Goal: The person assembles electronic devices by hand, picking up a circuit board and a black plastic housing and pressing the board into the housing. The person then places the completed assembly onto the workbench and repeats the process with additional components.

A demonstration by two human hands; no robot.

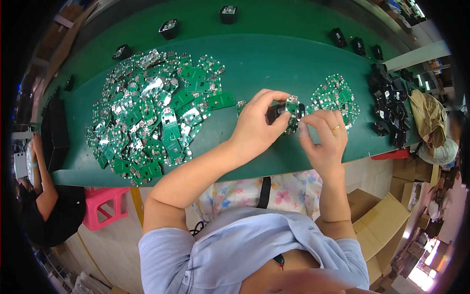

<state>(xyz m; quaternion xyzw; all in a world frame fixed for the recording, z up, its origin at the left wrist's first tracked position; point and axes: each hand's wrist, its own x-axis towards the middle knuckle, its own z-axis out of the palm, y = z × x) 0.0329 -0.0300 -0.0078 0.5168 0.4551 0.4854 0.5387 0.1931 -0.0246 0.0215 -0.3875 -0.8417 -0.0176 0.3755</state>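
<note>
In front of my body, my left hand [255,121] grips a small black plastic housing [272,113] between thumb and fingers. A green circuit board [292,104] with a silver metal connector stands at the housing's right side, facing up. My right hand [324,134], wearing a ring, pinches at the board's right edge with thumb and index finger. The fingers partly hide how the board sits against the housing. A small pile of circuit boards [338,95] lies just beyond my right hand. To the left spreads a large heap of green circuit boards [132,115].
Black housings [389,105] are piled at the table's right end. More black housings [169,28] sit along the green strip [274,19] at the back. A pink stool [105,208] and another person's arm [43,181] are at left; open cardboard boxes [379,223] stand at lower right.
</note>
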